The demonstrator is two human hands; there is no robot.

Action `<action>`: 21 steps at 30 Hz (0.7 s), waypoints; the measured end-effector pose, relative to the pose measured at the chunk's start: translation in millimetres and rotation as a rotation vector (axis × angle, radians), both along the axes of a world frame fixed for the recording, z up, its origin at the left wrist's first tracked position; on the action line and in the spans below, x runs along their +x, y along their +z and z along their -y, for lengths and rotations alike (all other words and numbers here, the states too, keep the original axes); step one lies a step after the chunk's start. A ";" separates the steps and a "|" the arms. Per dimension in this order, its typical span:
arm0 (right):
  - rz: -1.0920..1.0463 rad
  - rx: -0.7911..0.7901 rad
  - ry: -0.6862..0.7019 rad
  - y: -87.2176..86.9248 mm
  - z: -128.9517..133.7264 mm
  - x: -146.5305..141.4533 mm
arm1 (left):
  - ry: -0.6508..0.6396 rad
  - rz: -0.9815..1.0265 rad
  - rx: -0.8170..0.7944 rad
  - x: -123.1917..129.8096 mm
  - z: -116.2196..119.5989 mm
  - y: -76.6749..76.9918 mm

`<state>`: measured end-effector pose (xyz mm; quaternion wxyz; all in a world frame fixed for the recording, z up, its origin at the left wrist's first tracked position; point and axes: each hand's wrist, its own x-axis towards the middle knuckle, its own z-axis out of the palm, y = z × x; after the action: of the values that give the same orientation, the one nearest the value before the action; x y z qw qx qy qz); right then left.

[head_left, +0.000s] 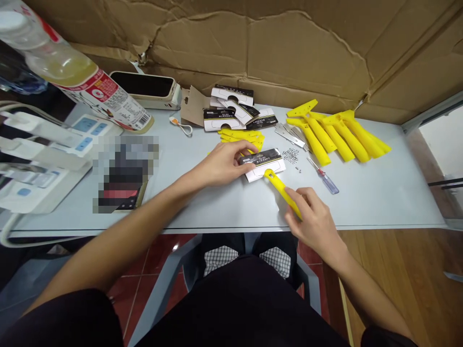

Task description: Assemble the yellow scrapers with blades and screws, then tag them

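While our left hand (224,165) pinches the left end of a card (266,165), thumb over its printed face, our right hand (315,220) is closed around the lower part of a yellow handle (282,192), fingers wrapped close about it. Both lie over the desk (195,205), close to its front edge, with our right hand the nearer to us. From that hand the handle's long axis slants away and to the left, so its far end, with a hole in it, meets the card's near edge right of our left fingertips. The card lies more crosswise, its right end tipped slightly away, so the two long axes meet at a clear angle rather than in line. We cannot tell whether the handle's end goes inside the card or only touches it. Just beyond the card, to the left, are flat yellow pieces (241,136), with a loose stack of cards (231,113) behind them. To the card's right we have a little heap of screws (290,155), then a screwdriver (326,180) with its clear grip pointing toward us. Metal blades (292,137) lie behind the screws, beside a row of yellow scrapers (342,137).
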<state>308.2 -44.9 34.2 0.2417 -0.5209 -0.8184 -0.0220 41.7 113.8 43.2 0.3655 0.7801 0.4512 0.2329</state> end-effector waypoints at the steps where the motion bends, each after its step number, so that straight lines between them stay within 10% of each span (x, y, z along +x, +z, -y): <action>1: -0.012 -0.008 -0.022 -1.9 5.2 -5.4 | 0.020 0.001 0.017 3.8 1.1 -1.8; 21: -0.054 0.010 -0.151 -19.1 -8.9 -53.9 | 0.154 -0.281 0.414 27.4 -10.6 -21.1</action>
<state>254.3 -36.0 15.1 0.2640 -0.5805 -0.7697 -0.0303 69.1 124.4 22.2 0.1129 0.8263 0.4985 0.2368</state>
